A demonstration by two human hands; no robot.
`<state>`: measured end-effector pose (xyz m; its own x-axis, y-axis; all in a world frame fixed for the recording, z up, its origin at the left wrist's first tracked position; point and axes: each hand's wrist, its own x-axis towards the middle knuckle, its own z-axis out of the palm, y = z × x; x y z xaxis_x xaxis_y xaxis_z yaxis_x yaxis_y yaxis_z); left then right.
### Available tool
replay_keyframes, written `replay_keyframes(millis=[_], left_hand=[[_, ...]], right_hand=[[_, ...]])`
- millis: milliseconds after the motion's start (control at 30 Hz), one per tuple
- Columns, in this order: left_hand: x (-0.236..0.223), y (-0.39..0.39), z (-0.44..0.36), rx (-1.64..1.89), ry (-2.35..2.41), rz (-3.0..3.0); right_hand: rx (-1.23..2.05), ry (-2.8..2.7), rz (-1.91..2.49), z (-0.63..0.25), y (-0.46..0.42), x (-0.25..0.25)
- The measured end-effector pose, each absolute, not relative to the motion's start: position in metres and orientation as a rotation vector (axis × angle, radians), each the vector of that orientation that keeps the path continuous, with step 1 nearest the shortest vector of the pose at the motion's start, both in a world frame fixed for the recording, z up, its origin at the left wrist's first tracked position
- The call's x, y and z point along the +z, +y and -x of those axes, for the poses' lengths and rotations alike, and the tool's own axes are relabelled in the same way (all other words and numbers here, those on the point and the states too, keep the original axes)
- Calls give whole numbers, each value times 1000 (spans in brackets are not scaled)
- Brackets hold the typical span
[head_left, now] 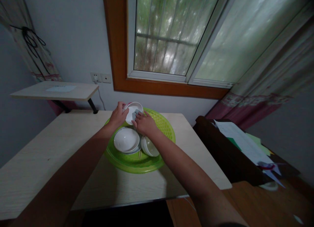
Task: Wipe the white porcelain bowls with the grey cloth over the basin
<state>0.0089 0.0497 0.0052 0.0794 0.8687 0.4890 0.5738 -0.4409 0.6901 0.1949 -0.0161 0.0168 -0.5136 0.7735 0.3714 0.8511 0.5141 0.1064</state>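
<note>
My left hand (118,115) grips the rim of a small white bowl (133,108), held tilted above the far side of a round green basin (162,155). My right hand (144,123) presses a small bluish-grey cloth (135,115) against the inside of that bowl, fingers closed on the cloth. Inside the basin lie a white plate (126,140) on the left and a white bowl (150,148) leaning on its side to the right, with a pair of chopsticks (139,154) between them.
The basin stands on a light wooden table (49,155) below a window. A small raised shelf (54,91) sits at the back left. A dark wooden piece of furniture with papers (241,140) stands close on the right.
</note>
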Motion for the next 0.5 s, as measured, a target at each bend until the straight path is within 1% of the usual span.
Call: replay_keyframes(millis=[67, 133, 233, 367, 433, 500], left_hand=[[6, 48, -10, 1301, 1437, -2051], [7, 47, -10, 1315, 1460, -2048], [9, 46, -10, 1336, 1489, -2042], [6, 48, -10, 1347, 1437, -2036], [3, 51, -9, 1339, 1396, -2027], [-2, 55, -8, 1344, 1354, -2013]], right_hand=[[-417, -2495, 1355, -194, -17, 17], [-357, -2538, 1342, -192, -18, 18], [-156, -2563, 1290, -189, -17, 19], [172, -2573, 1096, -190, -13, 14], [259, -2581, 1027, -192, -10, 10], [274, -2569, 1007, -191, -9, 6]])
